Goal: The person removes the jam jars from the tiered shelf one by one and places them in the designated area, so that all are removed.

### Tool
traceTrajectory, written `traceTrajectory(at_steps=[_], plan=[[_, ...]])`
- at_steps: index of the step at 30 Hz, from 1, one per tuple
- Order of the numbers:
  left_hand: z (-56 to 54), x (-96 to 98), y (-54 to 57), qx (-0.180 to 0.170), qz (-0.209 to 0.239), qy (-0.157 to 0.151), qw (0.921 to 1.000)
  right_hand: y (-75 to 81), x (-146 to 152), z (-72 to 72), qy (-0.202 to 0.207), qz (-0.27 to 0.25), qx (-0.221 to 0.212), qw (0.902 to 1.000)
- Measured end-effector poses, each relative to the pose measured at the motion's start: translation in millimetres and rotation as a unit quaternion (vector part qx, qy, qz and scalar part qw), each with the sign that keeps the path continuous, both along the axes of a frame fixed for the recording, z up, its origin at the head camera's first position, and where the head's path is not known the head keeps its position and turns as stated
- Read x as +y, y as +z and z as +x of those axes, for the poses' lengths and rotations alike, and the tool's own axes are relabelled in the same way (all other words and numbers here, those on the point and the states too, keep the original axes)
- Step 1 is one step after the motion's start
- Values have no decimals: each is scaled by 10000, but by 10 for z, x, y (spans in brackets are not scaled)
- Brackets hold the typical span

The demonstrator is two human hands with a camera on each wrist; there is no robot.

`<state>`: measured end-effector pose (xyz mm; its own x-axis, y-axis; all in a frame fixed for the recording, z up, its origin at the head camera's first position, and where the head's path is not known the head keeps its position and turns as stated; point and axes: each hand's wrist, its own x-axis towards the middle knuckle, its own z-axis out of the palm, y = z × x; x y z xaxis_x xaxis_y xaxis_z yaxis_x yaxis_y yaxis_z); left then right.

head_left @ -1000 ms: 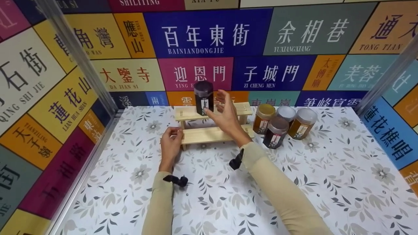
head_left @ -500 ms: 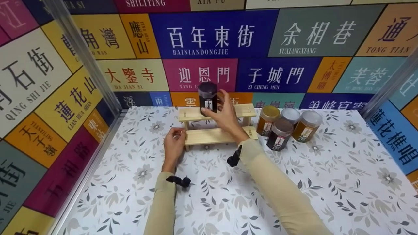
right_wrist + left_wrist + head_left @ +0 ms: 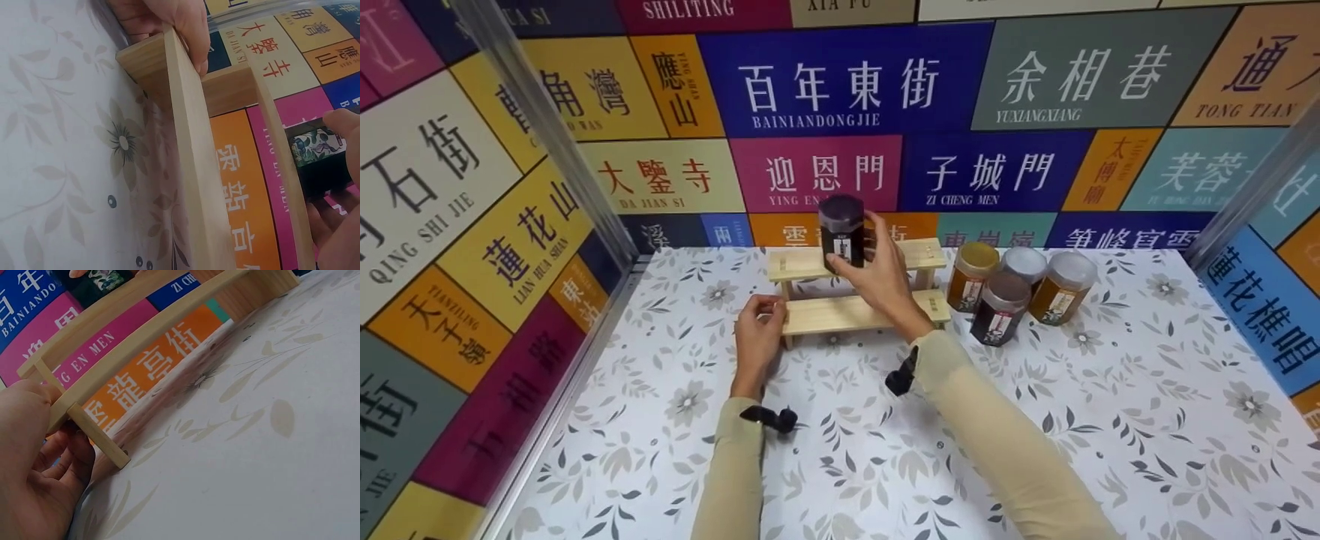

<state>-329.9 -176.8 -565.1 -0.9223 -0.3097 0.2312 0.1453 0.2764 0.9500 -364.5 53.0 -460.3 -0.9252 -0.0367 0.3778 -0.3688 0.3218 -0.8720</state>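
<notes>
My right hand (image 3: 881,274) holds a dark jar (image 3: 841,236) upright at the upper shelf of a two-tier wooden stand (image 3: 840,313). The thumb lies across its front and the fingers are behind its right side. In the right wrist view the jar (image 3: 320,160), with its printed label, shows beside the upper board's edge. At the left end of the lower shelf, my left hand (image 3: 759,322) pinches the board between thumb and fingers. The left wrist view shows that thumb on top of the stand (image 3: 152,343) and curled fingers below, near the leg.
To the right of the stand, several capped jars cluster: an amber one with a yellow lid (image 3: 975,277), a dark one (image 3: 1001,309), another amber one (image 3: 1063,289) and a pale-lidded one (image 3: 1024,262). Printed panels (image 3: 840,79) wall the floral-covered table (image 3: 840,450).
My right hand's fingers have come in closer around the dark jar, which has shifted slightly right along the upper shelf. My left hand keeps its hold on the stand.
</notes>
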Motion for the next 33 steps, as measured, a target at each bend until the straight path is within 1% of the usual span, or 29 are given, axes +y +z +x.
traceTrajectory(at_steps=[7,12,16,19,21,24,26,28,33], plan=[[12,-8,-3,-78,120,32,9999,-43,167,229,-225,-148,309,9992],[19,-12,2,-124,36,52,9999,-87,354,420,-293,-313,443,9981],[14,10,22,-148,-43,47,9999,-106,554,580,-450,-415,636,9961],[7,32,26,-166,-41,20,9999,-100,729,703,-623,-639,801,9928],[3,34,24,-133,-8,-11,9999,-24,826,834,-762,-778,831,9906],[-3,33,19,-118,-1,-25,9999,0,1020,946,-1116,-903,851,9860],[-2,31,21,-104,2,-23,9999,10,1162,996,-1335,-921,870,9829],[1,29,21,-125,-11,7,9999,-49,1331,976,-1489,-1012,951,9790],[7,34,15,-129,5,2,9999,-18,1707,1048,-1788,-1197,905,9724]])
